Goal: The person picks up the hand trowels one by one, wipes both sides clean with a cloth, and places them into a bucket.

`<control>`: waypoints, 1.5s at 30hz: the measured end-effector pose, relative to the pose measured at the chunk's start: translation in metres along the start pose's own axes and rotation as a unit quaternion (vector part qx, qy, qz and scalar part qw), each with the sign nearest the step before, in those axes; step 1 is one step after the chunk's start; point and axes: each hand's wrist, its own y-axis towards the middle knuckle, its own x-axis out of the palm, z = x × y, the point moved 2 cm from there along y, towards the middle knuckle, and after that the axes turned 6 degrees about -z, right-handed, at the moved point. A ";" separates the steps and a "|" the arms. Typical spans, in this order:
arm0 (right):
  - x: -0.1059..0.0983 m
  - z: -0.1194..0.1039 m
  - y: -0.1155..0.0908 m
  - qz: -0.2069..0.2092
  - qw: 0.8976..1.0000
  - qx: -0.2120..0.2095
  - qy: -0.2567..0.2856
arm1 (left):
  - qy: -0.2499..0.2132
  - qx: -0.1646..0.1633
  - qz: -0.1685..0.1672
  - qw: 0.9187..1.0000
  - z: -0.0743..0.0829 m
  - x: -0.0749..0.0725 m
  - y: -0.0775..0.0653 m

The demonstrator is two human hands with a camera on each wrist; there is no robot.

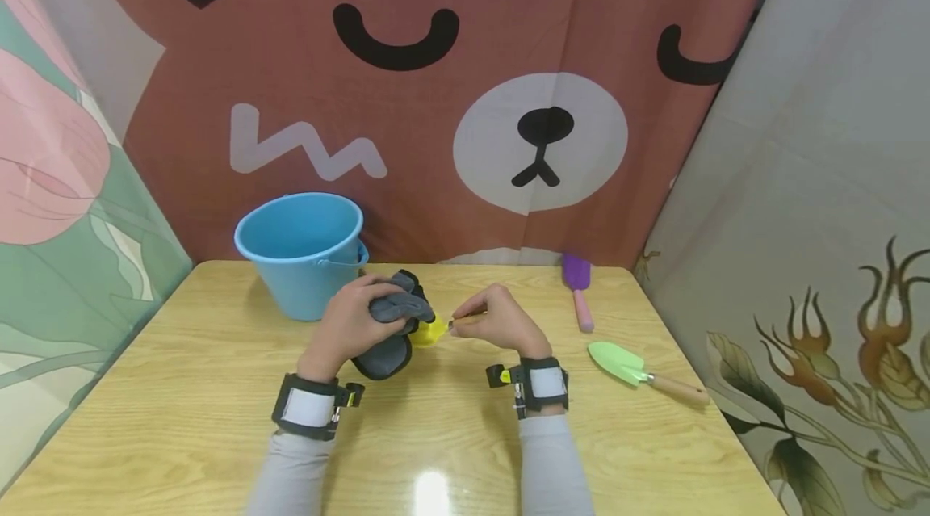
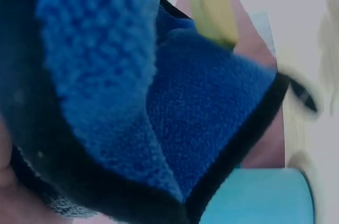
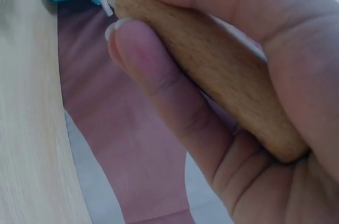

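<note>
My left hand (image 1: 356,322) grips a grey cloth (image 1: 385,358) with a black border, which looks blue in the left wrist view, where its folds (image 2: 206,86) fill much of the frame. Between the fingers and thumb of my right hand (image 1: 501,322) is a small trowel, held by its wooden handle (image 3: 206,60). The trowel's yellow blade (image 1: 430,333) points left and meets the cloth. Part of the blade is hidden behind the cloth. Both hands are above the middle of the table.
A light blue bucket (image 1: 301,278) stands at the table's back left. On the right lie a purple trowel (image 1: 577,272) with a pink handle and a green trowel (image 1: 616,361) with a wooden handle. Printed curtains (image 1: 436,177) border the wooden table (image 1: 196,419).
</note>
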 end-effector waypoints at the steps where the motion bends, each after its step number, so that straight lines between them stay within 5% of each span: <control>1: 0.001 0.000 0.001 0.001 1.000 0.002 0.000 | 0.002 0.003 -0.003 1.000 0.001 0.002 0.000; 17: 0.002 -0.001 0.004 0.011 1.000 -0.022 0.002 | 0.015 0.010 -0.090 0.996 0.012 0.022 0.006; 45: -0.003 0.001 -0.001 0.010 1.000 -0.027 0.009 | 0.085 -0.002 -0.105 0.991 0.028 0.022 0.006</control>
